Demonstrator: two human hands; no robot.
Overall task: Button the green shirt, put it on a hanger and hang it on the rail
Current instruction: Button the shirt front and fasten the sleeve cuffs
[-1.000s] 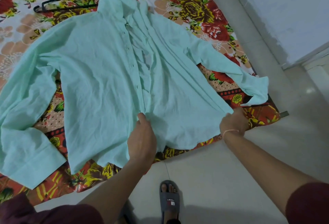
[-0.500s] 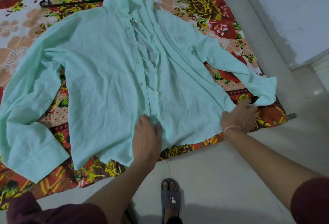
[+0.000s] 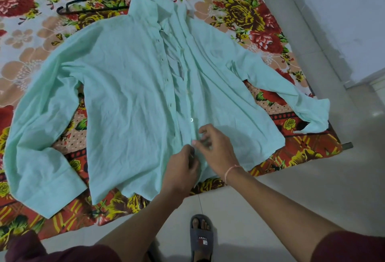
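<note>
A pale green long-sleeved shirt [image 3: 129, 95] lies spread face up on a floral bedsheet [image 3: 31, 38], sleeves out to both sides, its front placket unbuttoned along most of its length. My left hand [image 3: 181, 170] pinches the left placket edge near the hem. My right hand [image 3: 216, 149] meets it from the right, fingertips closed on the other placket edge at the lowest buttons. A black hanger [image 3: 93, 3] rests on the sheet just above the shirt's left shoulder, beside the collar. No rail is in view.
The sheet's front edge meets a pale tiled floor [image 3: 291, 188], where a foot in a grey slipper [image 3: 201, 238] stands. A white wall [image 3: 343, 22] and its tiled skirting run along the right side.
My right hand left the shirt's right hem corner and moved left to the placket beside my left hand. The left hand went from lying flat to pinching the fabric. The view shifted slightly.
</note>
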